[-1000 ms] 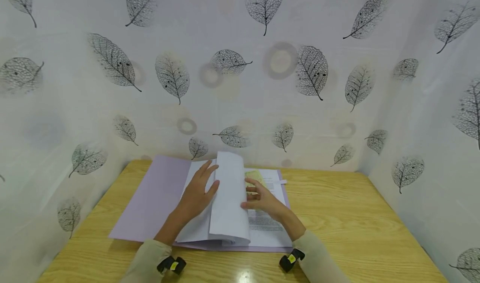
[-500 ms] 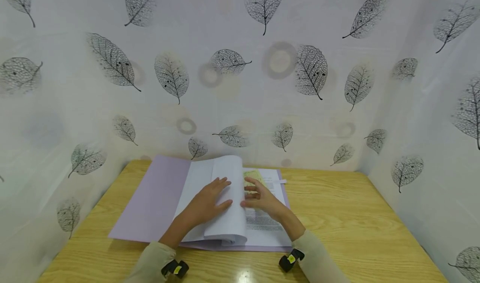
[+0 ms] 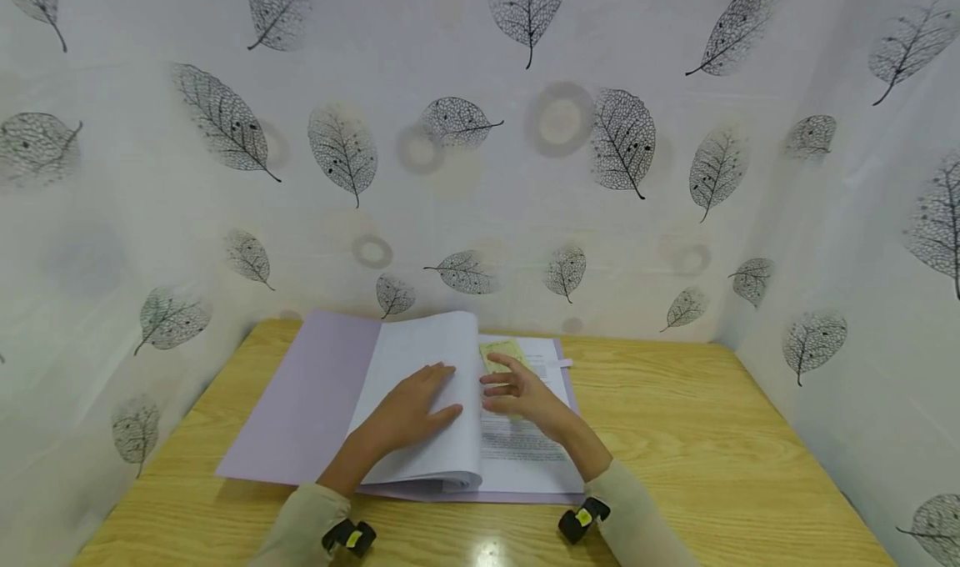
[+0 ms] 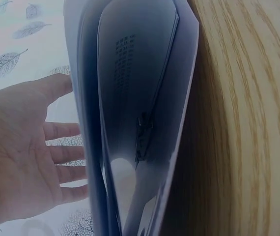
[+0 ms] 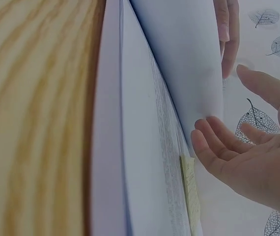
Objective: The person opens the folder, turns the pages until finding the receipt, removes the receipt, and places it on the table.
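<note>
A lilac folder (image 3: 300,408) lies spread on the table, its cover folded out to the left. White sheets (image 3: 420,342) inside are turned leftward and bulge in a curve near the middle. Straight fingers of my left hand (image 3: 408,408) rest on these sheets. My right hand (image 3: 536,404) hovers just right of the curved edge, fingers loosely bent around nothing, over a printed page (image 3: 525,446). Partly behind it lies a yellow slip (image 3: 513,348), also visible in the right wrist view. Under the curled sheets, a dark clip (image 4: 142,135) shows in the left wrist view.
The wooden table (image 3: 675,434) extends to both sides of the folder. A leaf-patterned curtain (image 3: 480,208) stands behind it and along both sides. A pale strip (image 3: 562,363) sticks out past the folder's right edge.
The left hand has moved right and down onto the sheets, and the lifted sheets now lie further left. My right hand has stayed near its place, its fingers now apart from the sheet edge.
</note>
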A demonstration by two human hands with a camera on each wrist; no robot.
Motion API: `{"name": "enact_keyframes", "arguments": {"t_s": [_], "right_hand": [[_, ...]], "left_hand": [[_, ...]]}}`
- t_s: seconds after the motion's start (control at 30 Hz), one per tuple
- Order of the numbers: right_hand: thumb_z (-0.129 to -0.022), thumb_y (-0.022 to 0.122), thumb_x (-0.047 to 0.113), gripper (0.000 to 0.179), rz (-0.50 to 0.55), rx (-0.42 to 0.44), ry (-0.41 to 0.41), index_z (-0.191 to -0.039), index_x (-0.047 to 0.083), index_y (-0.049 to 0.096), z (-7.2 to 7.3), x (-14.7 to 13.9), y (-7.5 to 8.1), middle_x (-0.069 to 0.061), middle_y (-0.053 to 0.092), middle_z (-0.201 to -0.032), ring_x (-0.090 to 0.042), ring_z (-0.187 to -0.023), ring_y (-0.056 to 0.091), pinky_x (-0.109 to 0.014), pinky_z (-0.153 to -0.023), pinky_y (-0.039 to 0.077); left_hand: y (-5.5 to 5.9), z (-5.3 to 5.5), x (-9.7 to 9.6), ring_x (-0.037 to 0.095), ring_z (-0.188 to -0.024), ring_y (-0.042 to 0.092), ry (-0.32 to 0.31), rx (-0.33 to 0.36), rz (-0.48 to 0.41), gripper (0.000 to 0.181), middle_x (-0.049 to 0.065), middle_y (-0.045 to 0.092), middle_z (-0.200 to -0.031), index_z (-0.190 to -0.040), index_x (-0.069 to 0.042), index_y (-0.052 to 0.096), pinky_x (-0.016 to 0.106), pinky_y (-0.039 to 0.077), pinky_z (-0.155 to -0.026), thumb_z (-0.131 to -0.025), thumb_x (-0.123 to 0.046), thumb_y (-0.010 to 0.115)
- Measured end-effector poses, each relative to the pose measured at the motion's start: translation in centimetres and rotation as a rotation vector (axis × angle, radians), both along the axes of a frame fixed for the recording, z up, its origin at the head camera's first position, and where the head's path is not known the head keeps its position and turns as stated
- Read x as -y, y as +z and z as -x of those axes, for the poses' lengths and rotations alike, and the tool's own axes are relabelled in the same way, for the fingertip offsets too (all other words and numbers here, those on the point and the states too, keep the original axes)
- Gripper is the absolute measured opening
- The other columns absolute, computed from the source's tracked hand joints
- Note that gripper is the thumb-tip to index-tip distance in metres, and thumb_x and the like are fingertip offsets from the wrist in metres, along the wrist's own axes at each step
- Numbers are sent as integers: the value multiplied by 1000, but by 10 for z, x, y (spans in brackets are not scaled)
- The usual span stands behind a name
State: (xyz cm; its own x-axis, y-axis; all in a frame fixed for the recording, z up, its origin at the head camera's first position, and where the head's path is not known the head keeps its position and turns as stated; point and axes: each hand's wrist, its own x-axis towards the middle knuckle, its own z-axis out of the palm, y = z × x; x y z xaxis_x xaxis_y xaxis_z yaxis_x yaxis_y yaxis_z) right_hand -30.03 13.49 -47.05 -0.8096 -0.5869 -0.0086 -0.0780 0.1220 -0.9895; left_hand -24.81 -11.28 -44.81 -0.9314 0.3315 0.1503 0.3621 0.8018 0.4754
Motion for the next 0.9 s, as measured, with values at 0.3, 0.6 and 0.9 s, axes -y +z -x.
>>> {"name": "enact_keyframes", "arguments": {"t_s": [0.3, 0.6, 0.9], "right_hand": [[-97, 70, 13, 70, -33, -54, 3, -156, 0, 34, -1, -3, 8, -30, 56, -142, -42, -129, 59, -36, -103, 57], [-99, 68, 16, 55, -151, -178, -75, -146, -4, 48, 16, -18, 22, -30, 63, -132, -29, -116, 68, -40, -100, 58], [-95, 70, 6, 50, -301, -241, -189, -139, -8, 54, 39, -32, 28, -32, 65, -122, -35, -107, 68, -42, -94, 60]], "left_hand": [[0, -1, 3, 41, -142, 46, 13, 27, 9, 67, 20, 50, -153, -150, -5, 48, 57, 39, -119, -97, -41, 67], [-1, -1, 5, 40, -140, 49, 8, 50, 16, 68, 20, 53, -150, -149, -4, 49, 55, 41, -118, -95, -39, 72], [-4, 2, 8, 39, -142, 48, 11, 81, 48, 68, 19, 52, -152, -149, -4, 49, 53, 40, -119, -95, -39, 72]]}}
